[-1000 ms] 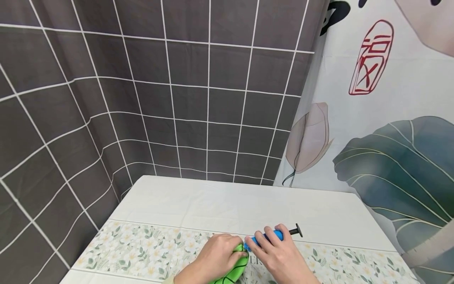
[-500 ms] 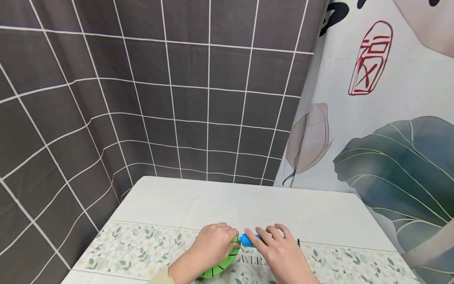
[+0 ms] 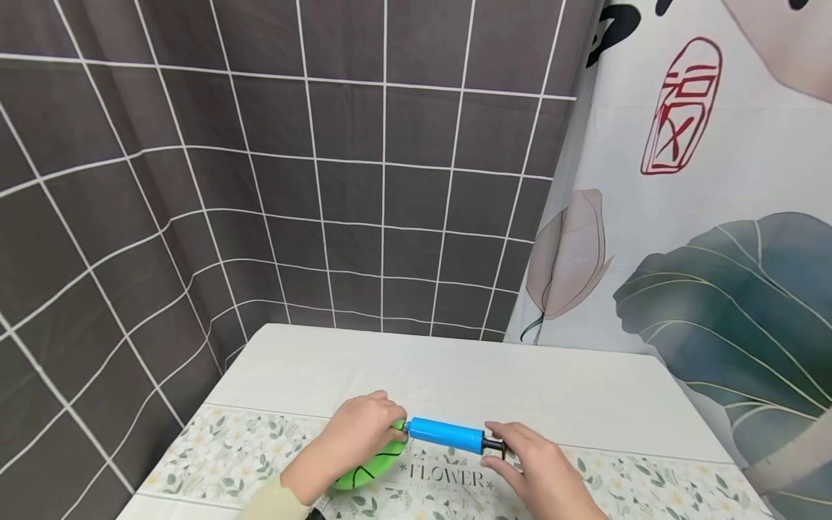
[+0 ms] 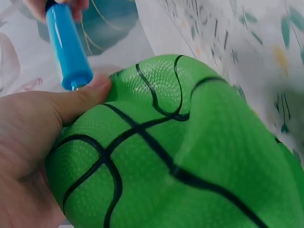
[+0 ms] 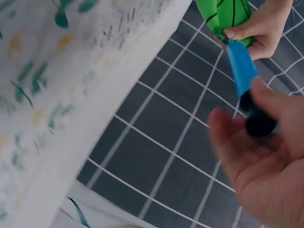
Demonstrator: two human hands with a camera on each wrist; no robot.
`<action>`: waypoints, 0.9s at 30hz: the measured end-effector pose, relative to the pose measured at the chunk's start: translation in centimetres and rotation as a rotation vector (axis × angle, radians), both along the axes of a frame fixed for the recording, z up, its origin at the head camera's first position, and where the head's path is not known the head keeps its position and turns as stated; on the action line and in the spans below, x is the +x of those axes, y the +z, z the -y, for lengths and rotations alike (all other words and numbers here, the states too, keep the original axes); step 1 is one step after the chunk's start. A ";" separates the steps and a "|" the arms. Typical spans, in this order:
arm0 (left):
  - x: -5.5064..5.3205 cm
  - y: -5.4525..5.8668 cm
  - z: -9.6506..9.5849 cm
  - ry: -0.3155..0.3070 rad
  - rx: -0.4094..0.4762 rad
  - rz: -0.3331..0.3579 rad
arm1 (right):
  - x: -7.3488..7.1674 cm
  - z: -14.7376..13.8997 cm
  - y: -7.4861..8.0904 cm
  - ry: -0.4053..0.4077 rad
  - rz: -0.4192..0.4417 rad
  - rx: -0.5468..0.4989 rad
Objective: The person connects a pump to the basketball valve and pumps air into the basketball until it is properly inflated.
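Lettering (image 3: 447, 475): "FLOWER" on tablecloth (image 3: 351, 368), between the hands.
Basketball (image 3: 370, 466): one, green, clamped in left hand (image 3: 359, 431).
Hand pump (image 3: 445, 435): one, blue; right hand (image 3: 544, 468) parted around black handle (image 5: 260, 124), contact unclear.

The ball (image 4: 142, 175) was bright green, patterned with curving black lines and fine dots, and the pump (image 3: 445, 435) paired a blue barrel with a black handle (image 3: 495, 445). The tablecloth (image 3: 390, 365) was white, banded with white and pale yellow blossoms, green leaves and grey lettering. The dark grey curtain (image 3: 351, 191) carried a white grid, while the white hanging (image 3: 624, 152) bore a blue-green leaf with pale gold veins, a dusty-pink bud and a red seal.
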State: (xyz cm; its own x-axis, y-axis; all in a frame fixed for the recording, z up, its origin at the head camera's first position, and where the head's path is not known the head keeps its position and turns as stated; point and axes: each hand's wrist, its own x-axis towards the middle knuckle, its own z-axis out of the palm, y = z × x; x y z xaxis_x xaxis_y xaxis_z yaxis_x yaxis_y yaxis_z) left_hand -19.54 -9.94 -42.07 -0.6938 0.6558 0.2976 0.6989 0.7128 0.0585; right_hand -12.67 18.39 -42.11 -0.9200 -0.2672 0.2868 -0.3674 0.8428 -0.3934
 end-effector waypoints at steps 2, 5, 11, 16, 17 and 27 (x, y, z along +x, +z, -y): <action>-0.5 0.0 0.6 -0.023 -0.024 0.028 | -0.3 -0.3 -0.5 0.084 0.105 -0.120; -1.0 0.1 1.1 -0.045 -0.079 0.079 | -0.9 -0.3 -1.3 0.194 0.299 -0.263; -0.2 -0.4 0.0 0.023 -0.287 -0.048 | -1.3 0.5 -3.4 0.185 0.538 -0.395; 2.8 -1.8 -3.4 -0.043 -0.247 -0.049 | -1.1 0.4 -4.4 0.131 0.568 -0.439; 3.3 -2.3 -4.1 -0.061 -0.226 -0.044 | -1.2 0.4 -4.5 0.130 0.570 -0.444; 4.2 -5.9 -7.7 0.048 -0.170 -0.107 | -1.7 0.0 -5.1 0.105 0.475 -0.381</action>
